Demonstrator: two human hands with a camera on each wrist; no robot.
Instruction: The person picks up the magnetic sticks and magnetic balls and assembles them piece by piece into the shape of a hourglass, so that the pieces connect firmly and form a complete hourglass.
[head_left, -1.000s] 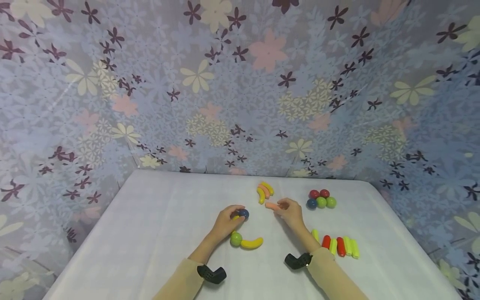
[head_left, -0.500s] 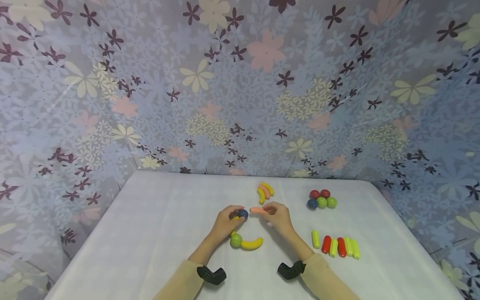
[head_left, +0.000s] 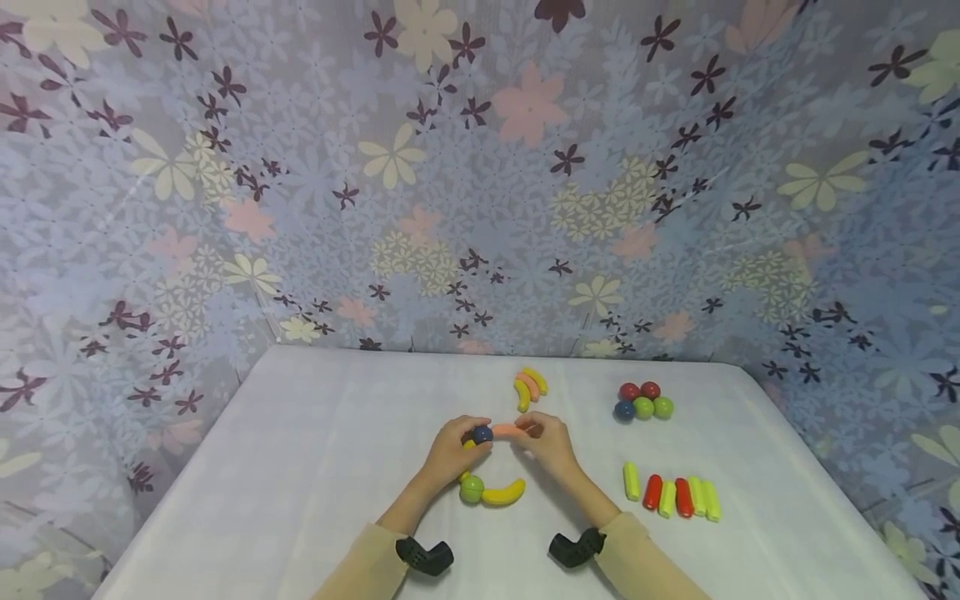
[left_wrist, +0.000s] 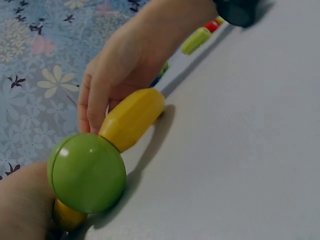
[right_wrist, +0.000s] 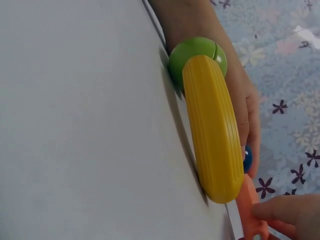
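Note:
My left hand (head_left: pixel 448 450) grips a dark blue ball (head_left: pixel 483 434) near the middle of the white table. Fingers of my right hand (head_left: pixel 552 446) pinch an orange curved rod (right_wrist: pixel 245 205), whose left end meets that ball. Nearer to me, a green ball (head_left: pixel 472 489) joins a ridged yellow curved rod (right_wrist: pixel 214 135) pointing right. A second yellow curved rod (left_wrist: pixel 69 216) runs from the green ball towards the blue one, mostly hidden by my left hand. Together these pieces form a curved chain with a gap on its right side.
Beyond my hands lie two yellow curved rods and an orange one (head_left: pixel 532 385) in a group. Back right, red, blue and green balls (head_left: pixel 643 407) sit together. Several short straight red and lime rods (head_left: pixel 667 497) lie at right. A floral cloth (head_left: pixel 480 208) hangs behind the table.
My right hand has moved left with the orange rod, bringing its end to the blue ball. The left hand stays almost in place around the ball.

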